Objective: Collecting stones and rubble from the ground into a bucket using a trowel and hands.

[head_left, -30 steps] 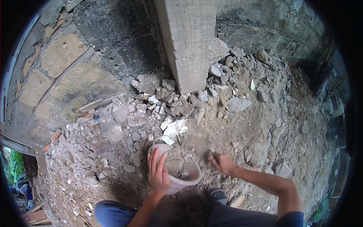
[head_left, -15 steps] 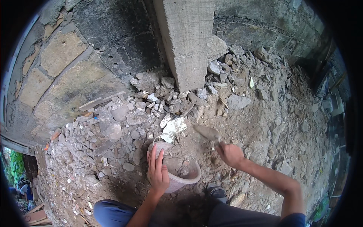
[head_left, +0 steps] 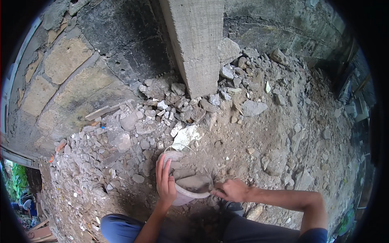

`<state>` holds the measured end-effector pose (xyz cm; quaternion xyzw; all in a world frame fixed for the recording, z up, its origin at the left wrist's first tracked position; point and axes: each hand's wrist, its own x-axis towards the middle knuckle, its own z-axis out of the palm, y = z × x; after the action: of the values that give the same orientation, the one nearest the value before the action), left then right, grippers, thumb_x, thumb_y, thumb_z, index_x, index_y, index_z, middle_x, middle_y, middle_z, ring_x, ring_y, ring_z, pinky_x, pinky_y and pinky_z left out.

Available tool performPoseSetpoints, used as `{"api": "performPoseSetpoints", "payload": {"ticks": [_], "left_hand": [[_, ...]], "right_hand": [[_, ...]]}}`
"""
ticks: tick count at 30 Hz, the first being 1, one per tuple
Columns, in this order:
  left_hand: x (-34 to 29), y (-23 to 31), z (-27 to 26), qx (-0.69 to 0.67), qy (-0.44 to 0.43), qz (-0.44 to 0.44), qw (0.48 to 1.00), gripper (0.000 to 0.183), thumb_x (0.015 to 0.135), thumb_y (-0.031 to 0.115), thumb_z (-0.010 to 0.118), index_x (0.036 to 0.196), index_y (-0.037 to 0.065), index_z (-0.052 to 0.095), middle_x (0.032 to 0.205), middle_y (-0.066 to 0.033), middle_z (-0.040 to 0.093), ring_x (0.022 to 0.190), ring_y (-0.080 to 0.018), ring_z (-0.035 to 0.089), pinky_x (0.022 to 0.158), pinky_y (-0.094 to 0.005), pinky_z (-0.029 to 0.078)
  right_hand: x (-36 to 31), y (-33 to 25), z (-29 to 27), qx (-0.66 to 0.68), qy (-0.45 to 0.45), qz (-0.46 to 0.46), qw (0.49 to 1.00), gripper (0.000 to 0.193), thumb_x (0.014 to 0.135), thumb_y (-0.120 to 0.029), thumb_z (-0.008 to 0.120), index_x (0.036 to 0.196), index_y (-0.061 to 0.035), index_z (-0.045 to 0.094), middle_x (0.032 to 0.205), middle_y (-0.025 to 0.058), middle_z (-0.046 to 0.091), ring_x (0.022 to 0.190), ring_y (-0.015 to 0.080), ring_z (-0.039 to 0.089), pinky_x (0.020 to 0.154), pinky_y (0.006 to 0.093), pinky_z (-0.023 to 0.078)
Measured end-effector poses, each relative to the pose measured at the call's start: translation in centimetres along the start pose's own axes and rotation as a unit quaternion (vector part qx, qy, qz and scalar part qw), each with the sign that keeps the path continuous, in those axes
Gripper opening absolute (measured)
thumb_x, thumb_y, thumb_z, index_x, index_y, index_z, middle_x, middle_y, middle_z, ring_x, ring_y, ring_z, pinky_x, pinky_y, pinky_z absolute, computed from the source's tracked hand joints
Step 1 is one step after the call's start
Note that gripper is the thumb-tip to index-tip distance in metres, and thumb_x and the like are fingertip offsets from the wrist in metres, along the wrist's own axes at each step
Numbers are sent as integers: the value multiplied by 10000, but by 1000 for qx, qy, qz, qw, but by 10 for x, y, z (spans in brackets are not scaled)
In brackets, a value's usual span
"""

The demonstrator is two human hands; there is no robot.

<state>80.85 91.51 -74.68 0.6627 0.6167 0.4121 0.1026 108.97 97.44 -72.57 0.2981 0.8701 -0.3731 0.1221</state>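
I judge the trowel (head_left: 197, 183), gripped in my right hand (head_left: 231, 190), could spill soil past the bucket (head_left: 183, 197) my left hand (head_left: 165, 184) steadies by its rim.

You get soft, even daylight with no glare. The fisheye bends edges toward a black rim, the wall's upper part sits dim, and detail stays fairly sharp.

The bucket (head_left: 178, 194) looks like matt, dusty plastic caked with grey grit. At its 12 o'clock rises a rough cast-concrete pillar (head_left: 198, 44). Coarse broken stone rubble (head_left: 133, 125) and crumbly brown earth surround it.
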Motion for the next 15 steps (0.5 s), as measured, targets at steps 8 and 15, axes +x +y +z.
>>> {"api": "performPoseSetpoints", "payload": {"ticks": [8,15], "left_hand": [[-1,-4,-8,-35,0,-33,999,616,813,30,417,1418,-66,484,1539,-226,429,1417,-425,393,1199,-511,260],[-6,-14,-12,-47,18,-17,999,574,834,58,418,1383,-76,522,1520,-245,446,1398,-429,418,1184,-513,276]], "right_hand": [[1,85,-8,-71,141,136,978,419,1068,-418,427,1091,-44,615,627,131,588,573,321,646,530,431,548],[76,76,-28,-126,251,78,957,461,998,-252,568,1386,-20,476,1435,254,489,1377,370,452,1110,499,418]]}}
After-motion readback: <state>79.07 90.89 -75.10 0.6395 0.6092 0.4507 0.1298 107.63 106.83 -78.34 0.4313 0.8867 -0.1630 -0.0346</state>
